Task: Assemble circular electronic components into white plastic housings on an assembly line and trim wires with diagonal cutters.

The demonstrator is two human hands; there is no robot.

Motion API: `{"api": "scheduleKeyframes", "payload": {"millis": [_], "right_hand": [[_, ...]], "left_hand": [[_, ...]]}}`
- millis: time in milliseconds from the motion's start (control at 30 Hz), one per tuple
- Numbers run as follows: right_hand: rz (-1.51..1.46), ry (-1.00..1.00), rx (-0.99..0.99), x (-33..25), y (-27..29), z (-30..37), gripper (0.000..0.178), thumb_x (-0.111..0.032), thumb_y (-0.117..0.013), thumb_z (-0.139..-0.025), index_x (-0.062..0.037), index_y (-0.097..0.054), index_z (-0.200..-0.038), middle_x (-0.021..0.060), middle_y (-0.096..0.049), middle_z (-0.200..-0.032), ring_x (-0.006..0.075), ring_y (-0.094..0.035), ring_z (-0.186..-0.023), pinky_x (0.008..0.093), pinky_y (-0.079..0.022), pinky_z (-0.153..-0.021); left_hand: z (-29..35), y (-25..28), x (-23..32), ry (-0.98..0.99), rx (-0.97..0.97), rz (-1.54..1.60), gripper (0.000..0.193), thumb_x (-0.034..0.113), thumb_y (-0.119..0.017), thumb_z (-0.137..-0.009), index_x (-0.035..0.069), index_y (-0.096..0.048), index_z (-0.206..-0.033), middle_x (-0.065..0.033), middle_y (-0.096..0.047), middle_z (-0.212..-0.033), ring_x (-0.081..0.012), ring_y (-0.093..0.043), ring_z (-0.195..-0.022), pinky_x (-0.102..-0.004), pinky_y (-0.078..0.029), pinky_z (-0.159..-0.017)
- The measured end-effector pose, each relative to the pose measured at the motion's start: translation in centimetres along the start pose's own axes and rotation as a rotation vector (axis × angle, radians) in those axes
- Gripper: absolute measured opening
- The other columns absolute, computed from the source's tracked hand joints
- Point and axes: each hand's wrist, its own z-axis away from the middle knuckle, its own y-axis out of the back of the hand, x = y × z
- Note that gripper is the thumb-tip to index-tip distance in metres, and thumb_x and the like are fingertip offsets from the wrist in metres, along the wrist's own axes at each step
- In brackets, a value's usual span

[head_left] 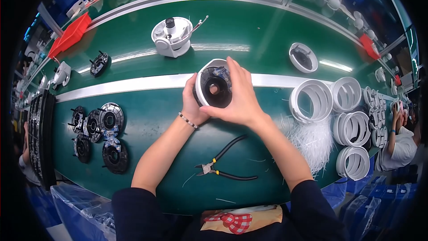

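Observation:
Between my two hands, above the middle of the bench, is a white ring housing with a black round plate and a small circuit board inside it. My left hand is wrapped round its left side. My right hand grips the right side, thumb along the lower rim and fingers over the top. A fingertip shows through the plate's central hole. Below my hands, diagonal cutters with black and yellow handles lie spread apart on the green bench.
Several black round plates with circuit boards lie left. White rings stand right beside a bundle of white cable ties. Beyond a white strip sit a white camera body, a white ring holding a dark part and a red tray.

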Motion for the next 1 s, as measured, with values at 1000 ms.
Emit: {"api": "scheduleKeyframes", "payload": {"millis": [1000], "right_hand": [[0.141, -0.244, 0.357, 2.5, -2.0, 2.9, 0.100, -0.050, -0.066, -0.062, 0.0083, -0.017, -0.128, 0.0260, -0.026, -0.128, 0.0401, -0.029, -0.115, 0.0452, -0.031, -0.090]], "left_hand": [[-3.2, -0.8, -4.0, -0.028, -0.003, -0.087, 0.052, 0.022, -0.050, -0.078, 0.006, -0.035, -0.125, -0.0094, -0.055, -0.104, -0.0190, -0.055, -0.086, -0.0305, -0.045, -0.081]]}}
